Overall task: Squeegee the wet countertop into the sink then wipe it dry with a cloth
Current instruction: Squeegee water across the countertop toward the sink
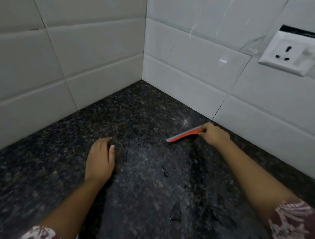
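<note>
I count two hands of mine, the left hand (100, 158) and the right hand (214, 135), and two patterned sleeves, the left sleeve (39, 234) and the right sleeve (296, 224). There is one orange squeegee (185, 134) and one dark speckled countertop (144, 109). Two tiled walls stand here, the left wall (66, 43) and the right wall (192, 57), with one socket (291, 53).

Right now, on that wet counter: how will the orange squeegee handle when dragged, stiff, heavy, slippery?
Probably light: the right hand grips the squeegee near one end alone. Its grey blade edge looks thin, so it likely flexes slightly while the orange body is stiff. Water beads on the countertop, so it should glide easily.
</note>
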